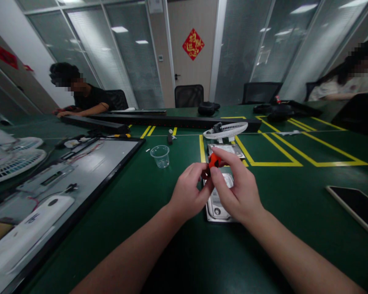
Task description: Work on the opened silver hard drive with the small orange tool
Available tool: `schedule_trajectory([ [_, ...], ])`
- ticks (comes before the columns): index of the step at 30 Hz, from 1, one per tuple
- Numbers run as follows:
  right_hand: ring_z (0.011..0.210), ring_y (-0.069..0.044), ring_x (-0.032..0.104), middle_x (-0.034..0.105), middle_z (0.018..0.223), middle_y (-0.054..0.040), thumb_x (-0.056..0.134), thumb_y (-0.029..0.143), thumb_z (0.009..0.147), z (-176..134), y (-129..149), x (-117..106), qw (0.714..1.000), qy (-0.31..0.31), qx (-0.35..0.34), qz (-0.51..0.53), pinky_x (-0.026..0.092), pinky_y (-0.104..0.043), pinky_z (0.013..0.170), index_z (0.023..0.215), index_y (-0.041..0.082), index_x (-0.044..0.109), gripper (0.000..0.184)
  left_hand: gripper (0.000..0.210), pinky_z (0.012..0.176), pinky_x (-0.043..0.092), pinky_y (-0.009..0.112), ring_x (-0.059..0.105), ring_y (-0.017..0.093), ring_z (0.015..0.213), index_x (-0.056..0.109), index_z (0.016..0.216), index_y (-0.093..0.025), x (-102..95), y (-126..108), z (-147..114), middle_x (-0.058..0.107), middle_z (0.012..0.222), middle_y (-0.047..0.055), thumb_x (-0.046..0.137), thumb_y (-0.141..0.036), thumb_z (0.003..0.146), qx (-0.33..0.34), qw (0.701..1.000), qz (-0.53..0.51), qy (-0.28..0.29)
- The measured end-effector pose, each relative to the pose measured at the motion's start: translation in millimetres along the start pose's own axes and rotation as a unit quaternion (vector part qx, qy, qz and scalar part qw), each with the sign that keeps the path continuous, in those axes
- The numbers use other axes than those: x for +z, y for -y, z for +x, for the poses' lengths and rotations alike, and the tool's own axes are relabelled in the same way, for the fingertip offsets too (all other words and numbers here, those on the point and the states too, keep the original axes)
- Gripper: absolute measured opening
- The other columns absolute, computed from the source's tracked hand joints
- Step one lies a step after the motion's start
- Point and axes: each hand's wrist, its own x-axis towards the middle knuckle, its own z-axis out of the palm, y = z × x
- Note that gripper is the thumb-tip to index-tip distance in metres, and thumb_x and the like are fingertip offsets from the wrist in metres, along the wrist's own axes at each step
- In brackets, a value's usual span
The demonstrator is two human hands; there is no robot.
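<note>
A small orange-and-black tool [214,160] is held up between both hands; its kind is mostly hidden by the fingers. My right hand [237,185] pinches it between thumb and fingers. From the other side, my left hand [190,190] has its fingertips closed at the tool's lower left end. Under the hands, a silver hard drive [217,212] lies on the green table, partly covered by my right hand. A second hard drive [239,151] lies just beyond it. Left of the hands stands a clear plastic cup [160,156].
A flat panel [122,151] with electronic parts and a white casing [33,232] fills the left side. White fan grilles [18,163] lie beyond. A white round grille [230,130] sits ahead, a phone [358,204] at right. Two people sit across the table [294,253].
</note>
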Motion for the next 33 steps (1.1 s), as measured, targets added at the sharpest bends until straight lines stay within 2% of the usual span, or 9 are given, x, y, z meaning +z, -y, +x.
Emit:
schedule_trajectory([
  [3,0.118,-0.027,0.067,0.07,0.13,-0.0096,0.055,0.02,0.101,-0.4,0.1,0.1,1.0,0.005,0.003,0.004,0.058,-0.047,0.1,0.146,0.027,0.053,0.046,0.012,0.077,0.05,0.032,0.061,0.017,0.085,0.06,0.109,-0.02,0.1,-1.6,0.5,0.066,0.094,0.004,0.058,-0.016,0.097,0.0,1.0,0.0,0.001],
  [7,0.106,-0.024,0.067,0.07,0.118,-0.0077,0.061,0.019,0.098,2.2,-0.7,0.3,1.0,-0.009,-0.009,-0.002,0.058,-0.044,0.095,0.141,0.026,0.056,0.044,0.021,0.074,0.049,0.03,0.06,0.016,0.082,0.058,0.112,-0.02,0.5,-1.1,0.2,0.065,0.095,0.003,0.064,-0.017,0.093,-0.004,1.0,-0.001,-0.02],
  [10,0.102,-0.024,0.066,0.069,0.112,-0.0071,0.064,0.02,0.097,3.2,-0.3,0.1,1.0,-0.016,-0.01,-0.004,0.058,-0.044,0.092,0.138,0.025,0.058,0.042,0.017,0.075,0.049,0.03,0.06,0.017,0.083,0.058,0.107,-0.02,0.2,0.4,-0.4,0.064,0.094,0.002,0.065,-0.016,0.092,0.003,1.0,0.002,-0.013],
  [16,0.112,-0.024,0.067,0.069,0.13,-0.0094,0.056,0.018,0.101,-0.2,0.5,0.0,1.0,0.005,-0.001,0.015,0.057,-0.045,0.098,0.146,0.026,0.052,0.046,0.007,0.076,0.048,0.031,0.06,0.017,0.084,0.058,0.104,-0.02,-0.9,-1.4,0.1,0.063,0.092,0.003,0.056,-0.016,0.098,0.005,1.0,0.007,0.006],
  [22,0.105,-0.023,0.067,0.07,0.117,-0.0071,0.063,0.019,0.098,1.7,-0.7,0.1,1.0,-0.011,-0.015,-0.01,0.057,-0.043,0.095,0.139,0.025,0.057,0.042,0.025,0.072,0.048,0.028,0.06,0.016,0.081,0.057,0.11,-0.02,0.8,-0.8,-0.4,0.064,0.093,0.001,0.067,-0.015,0.088,-0.001,1.0,0.005,-0.027],
  [25,0.104,-0.023,0.067,0.069,0.115,-0.0074,0.065,0.02,0.097,1.5,0.1,-0.8,1.0,-0.014,-0.013,-0.009,0.057,-0.043,0.094,0.138,0.024,0.058,0.041,0.019,0.074,0.048,0.027,0.06,0.015,0.082,0.058,0.105,-0.02,0.9,0.4,-0.6,0.064,0.092,0.001,0.066,-0.014,0.089,-0.001,1.0,0.005,-0.016],
  [29,0.111,-0.023,0.067,0.069,0.126,-0.0087,0.059,0.018,0.099,0.1,1.2,-0.7,1.0,0.004,-0.007,0.013,0.057,-0.041,0.099,0.145,0.024,0.053,0.047,0.009,0.076,0.048,0.029,0.06,0.016,0.083,0.059,0.103,-0.019,0.3,-1.4,0.3,0.064,0.091,0.002,0.06,-0.015,0.095,-0.002,1.0,0.005,-0.005],
  [33,0.11,-0.023,0.068,0.069,0.124,-0.0079,0.058,0.016,0.099,0.9,-0.4,1.2,1.0,-0.001,-0.007,0.008,0.057,-0.041,0.097,0.145,0.025,0.053,0.047,0.017,0.073,0.048,0.028,0.06,0.016,0.082,0.059,0.108,-0.019,0.2,-2.8,0.4,0.065,0.093,0.002,0.063,-0.015,0.092,-0.005,1.0,0.002,-0.02],
])
